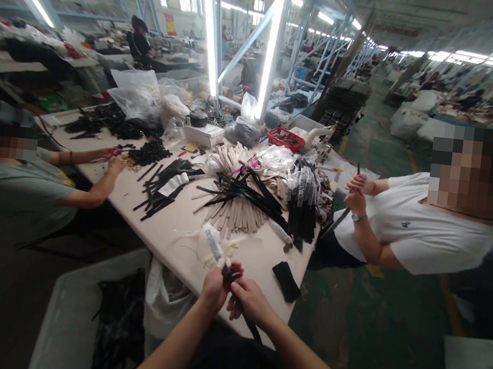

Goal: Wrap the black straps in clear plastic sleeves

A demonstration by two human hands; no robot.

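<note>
Both my hands meet low over the near edge of the table, closed on a black strap. My left hand grips its upper end, where a small dark piece shows between the fingers. My right hand pinches the strap just beside it, and the tail hangs down below that hand. The fingers partly hide the strap's end. Just beyond my left fingertips lies crumpled clear and yellowish plastic. Farther out, black straps lie across a fan of beige strips. A short stack of black pieces rests to the right.
A person at left handles small pieces by a black pile. Another person at right holds a dark strap. A red basket and a white box stand at the back. Below left is a white bin.
</note>
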